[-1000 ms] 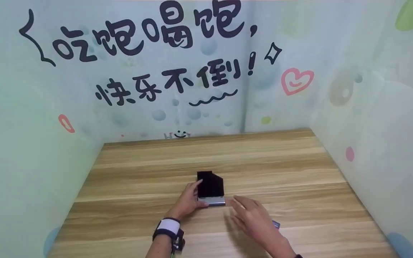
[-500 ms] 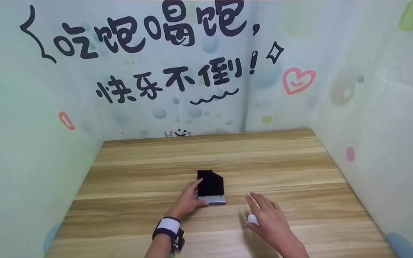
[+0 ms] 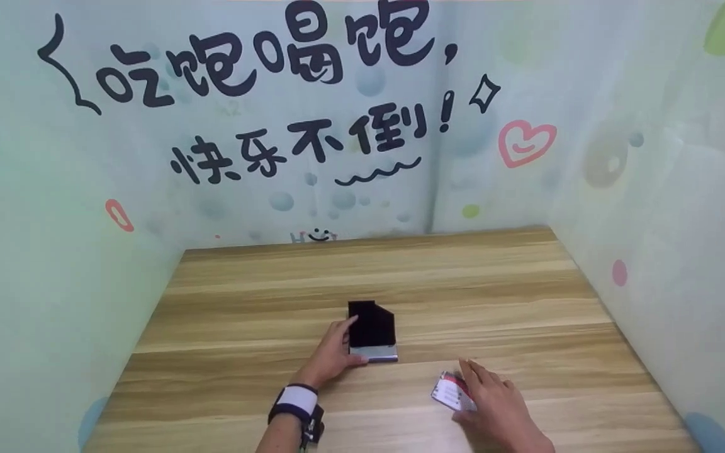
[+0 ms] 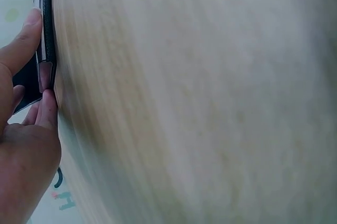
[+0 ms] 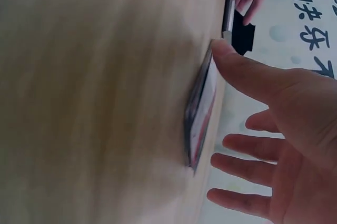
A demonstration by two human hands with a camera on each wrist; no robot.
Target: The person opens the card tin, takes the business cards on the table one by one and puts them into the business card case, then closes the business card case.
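Note:
A small black card case (image 3: 372,324) with a silver front strip lies on the table, its black flap raised. My left hand (image 3: 332,355) grips its left side, thumb at the front and fingers along the side; the left wrist view shows thumb and fingertips on the case's edge (image 4: 47,29). To the right lies what looks like a small stack of cards (image 3: 452,391), white with red. My right hand (image 3: 494,399) is over its right end. In the right wrist view the fingers are straight and spread apart, and the thumb tip meets the end of the stack (image 5: 201,109).
The wood-grain table (image 3: 262,283) meets a printed back wall (image 3: 243,207) and side walls on the left and right. A band with a small camera (image 3: 312,423) sits on the left wrist.
My right hand has moved away from the card case, to the right and nearer the person, over the stack, which now shows more. The left hand has stayed on the case.

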